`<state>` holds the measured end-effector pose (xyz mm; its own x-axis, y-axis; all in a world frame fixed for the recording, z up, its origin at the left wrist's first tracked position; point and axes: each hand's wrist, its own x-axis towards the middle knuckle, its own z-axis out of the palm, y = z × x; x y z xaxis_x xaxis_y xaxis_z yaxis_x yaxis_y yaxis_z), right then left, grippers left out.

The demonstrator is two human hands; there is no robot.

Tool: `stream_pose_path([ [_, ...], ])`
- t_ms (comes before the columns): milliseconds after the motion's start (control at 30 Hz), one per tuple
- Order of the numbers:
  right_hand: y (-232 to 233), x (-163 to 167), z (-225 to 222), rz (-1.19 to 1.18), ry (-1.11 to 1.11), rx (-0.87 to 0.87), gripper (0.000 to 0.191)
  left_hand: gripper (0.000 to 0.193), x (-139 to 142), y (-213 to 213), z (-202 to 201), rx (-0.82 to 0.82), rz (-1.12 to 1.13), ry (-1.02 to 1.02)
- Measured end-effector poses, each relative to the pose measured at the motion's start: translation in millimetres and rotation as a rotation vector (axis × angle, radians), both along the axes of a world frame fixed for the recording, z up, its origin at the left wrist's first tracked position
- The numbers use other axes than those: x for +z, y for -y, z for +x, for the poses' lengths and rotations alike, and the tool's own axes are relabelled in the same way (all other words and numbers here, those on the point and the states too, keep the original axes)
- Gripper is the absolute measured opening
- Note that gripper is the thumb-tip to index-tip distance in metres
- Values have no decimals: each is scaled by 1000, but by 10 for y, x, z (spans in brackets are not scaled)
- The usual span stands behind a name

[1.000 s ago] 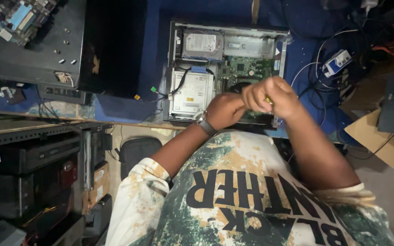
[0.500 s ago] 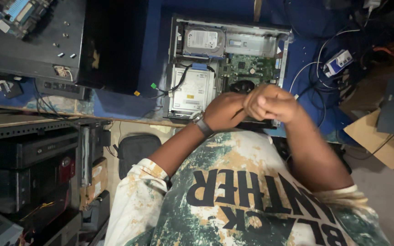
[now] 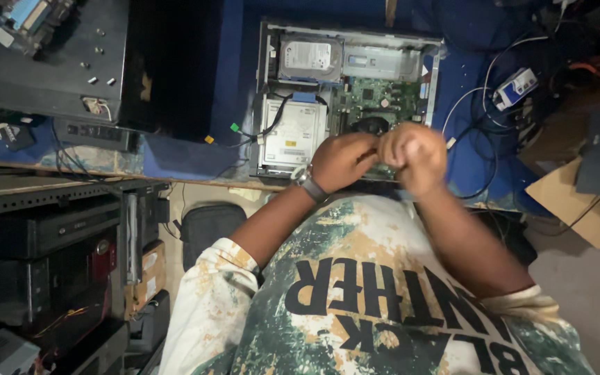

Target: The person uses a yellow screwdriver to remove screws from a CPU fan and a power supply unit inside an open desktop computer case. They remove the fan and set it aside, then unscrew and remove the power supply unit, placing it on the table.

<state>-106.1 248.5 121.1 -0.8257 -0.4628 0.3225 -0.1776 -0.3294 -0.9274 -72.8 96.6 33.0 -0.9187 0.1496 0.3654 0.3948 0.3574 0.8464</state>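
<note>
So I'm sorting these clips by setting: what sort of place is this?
Probably a computer repair bench. An open grey metal desktop computer case lies on a blue-covered table, a bare circuit board sits at top left, and loose white and black cables trail beside it. Both hands meet above the case.

Just beyond your hands (image 3: 380, 156) lies a green circuit board (image 3: 376, 97) beside a silver hard drive (image 3: 308, 55); the table cover (image 3: 196, 149) beneath is deep blue. Your shirt (image 3: 355, 305), nearer you, is mottled cream, tan and green with black lettering.
</note>
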Motion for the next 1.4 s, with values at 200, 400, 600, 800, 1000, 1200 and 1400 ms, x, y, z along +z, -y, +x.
stream_pose_path([
  [200, -208, 330, -314, 286, -85, 340, 48, 15, 43, 33, -14, -111, 13, -28],
  [400, -62, 933, -18, 1163, -788, -227, 27, 18, 123, 18, -10, 77, 3, 46],
  [600, -152, 1275, -107, 1157, -1053, 131, 35, 22, 109, 29, 6, -8, 19, -1],
  [800, -102, 1609, -99, 1323, -892, 308, 43, 23, 48, -25, 22, -35, -26, -11],
  [1000, -41, 1540, -200, 1658, -899, 404, 33, 15, 113, 23, -8, 3, -77, 80],
  [1200, -178, 1362, -259, 1157, -1077, 395, 43, 17, 137, 26, 27, -16, -180, 69],
  [1400, -158, 1317, -250, 1206, -1110, 440, 30, 24, 157, 12, 90, 63, -163, 62],
])
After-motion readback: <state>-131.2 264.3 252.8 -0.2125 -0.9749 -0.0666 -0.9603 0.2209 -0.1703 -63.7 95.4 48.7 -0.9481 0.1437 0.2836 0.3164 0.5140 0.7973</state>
